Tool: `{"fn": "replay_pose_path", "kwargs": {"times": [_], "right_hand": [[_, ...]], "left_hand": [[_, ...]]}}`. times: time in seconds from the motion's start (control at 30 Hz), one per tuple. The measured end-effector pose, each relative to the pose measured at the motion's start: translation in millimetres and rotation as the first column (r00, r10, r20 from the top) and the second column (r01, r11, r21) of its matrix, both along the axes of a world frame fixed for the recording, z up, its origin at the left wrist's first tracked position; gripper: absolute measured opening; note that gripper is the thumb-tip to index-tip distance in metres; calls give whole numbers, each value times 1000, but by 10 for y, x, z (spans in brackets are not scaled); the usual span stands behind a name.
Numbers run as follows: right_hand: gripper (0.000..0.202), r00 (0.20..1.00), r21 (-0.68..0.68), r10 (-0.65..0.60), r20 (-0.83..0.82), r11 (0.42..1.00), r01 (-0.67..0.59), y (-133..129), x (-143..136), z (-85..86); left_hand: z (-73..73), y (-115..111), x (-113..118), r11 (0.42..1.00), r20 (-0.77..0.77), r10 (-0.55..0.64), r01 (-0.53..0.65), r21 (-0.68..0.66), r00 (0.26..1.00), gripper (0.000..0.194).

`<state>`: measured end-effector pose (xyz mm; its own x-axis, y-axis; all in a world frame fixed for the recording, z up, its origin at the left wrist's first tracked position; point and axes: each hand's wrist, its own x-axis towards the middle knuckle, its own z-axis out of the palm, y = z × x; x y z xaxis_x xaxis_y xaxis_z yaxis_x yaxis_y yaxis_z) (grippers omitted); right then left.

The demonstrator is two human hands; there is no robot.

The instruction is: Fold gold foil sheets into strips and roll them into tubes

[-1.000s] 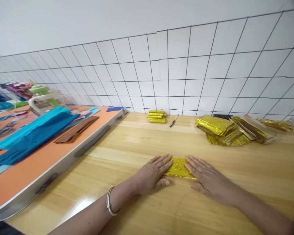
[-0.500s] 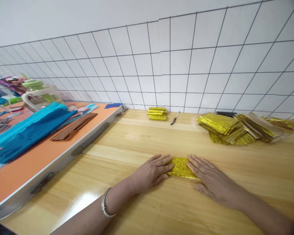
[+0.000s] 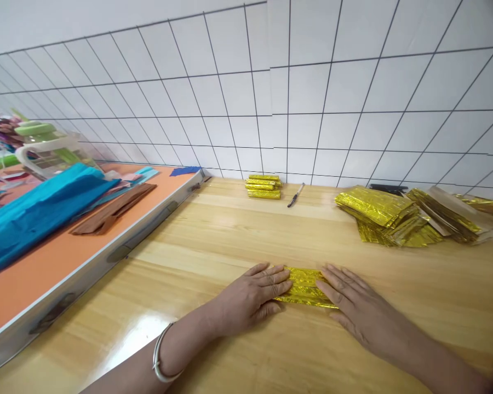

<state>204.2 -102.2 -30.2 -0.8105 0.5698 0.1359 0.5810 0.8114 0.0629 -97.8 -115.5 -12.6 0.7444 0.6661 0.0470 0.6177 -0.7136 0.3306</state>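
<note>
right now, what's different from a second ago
Mainly the camera view shifted: the bottle sits nearer the picture's left edge, the gold pile farther right. No hold was visibly taken or let go. The left hand and right hand stay on the gold sheet; the gold rolls and pen lie as before.

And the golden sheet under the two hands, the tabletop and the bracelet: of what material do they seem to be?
Golden sheet: looks like thin, shiny foil or metallised plastic; its crinkles catch bright glints.
Tabletop: wood or wood-look laminate, glossy; pale grain and a light reflection show.
Bracelet: probably polished metal, judging by its silvery colour and bright highlights.
</note>
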Motion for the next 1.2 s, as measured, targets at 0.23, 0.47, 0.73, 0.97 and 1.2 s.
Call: {"fn": "replay_pose_path", "kwargs": {"times": [0.23, 0.47, 0.73, 0.97, 1.2], "right_hand": [[41, 996, 74, 87, -34, 994, -85, 6, 55, -68], [38, 991, 1, 49, -123, 999, -49, -31, 41, -45], [40, 993, 19, 64, -99, 998, -62, -40, 68, -57], [26, 969, -7, -25, -245, 1000, 24, -36, -8, -21], [24, 950, -3, -78, -304, 997, 81, -38, -27, -67]], "left_hand": [[78, 8, 19, 998, 35, 36, -34, -44, 999, 27], [43, 36, -42, 998, 71, 10, -6, -62, 997, 24], [89, 32, -4, 984, 162, 80, -52, -171, 984, 24], [-123, -22, 211, 940, 346, 339, -305, -151, 875, 10], [-97, -52, 206, 951, 327, 311, -291, -108, 893, 5]]}}
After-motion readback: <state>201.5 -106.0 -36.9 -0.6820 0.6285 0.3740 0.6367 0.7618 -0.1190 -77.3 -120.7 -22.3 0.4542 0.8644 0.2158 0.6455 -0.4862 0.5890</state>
